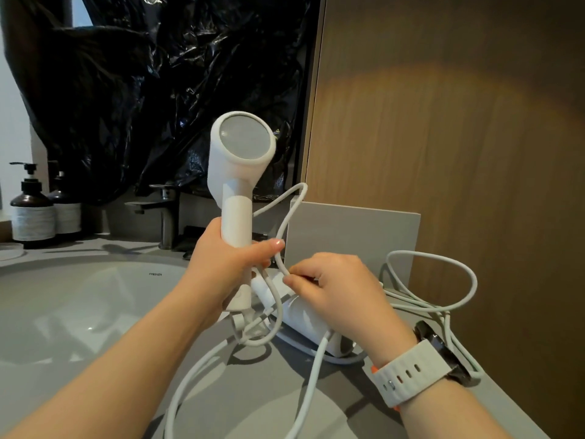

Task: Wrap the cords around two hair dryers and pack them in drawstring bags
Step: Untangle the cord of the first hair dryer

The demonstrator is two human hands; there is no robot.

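A white plastic hair dryer (235, 172) is held upright by its handle in the left hand (221, 267). Its white rubber cord (286, 217) is pinched by the right hand (335, 289). A second white dryer (304, 315) lies on the grey bench (253, 391).

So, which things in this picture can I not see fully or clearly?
Head view:
- second hair dryer: largely covered by the right hand.
- cord: cut off by the bottom edge.
- pump bottles: label text too small.
- held hair dryer: handle partly under the left hand.
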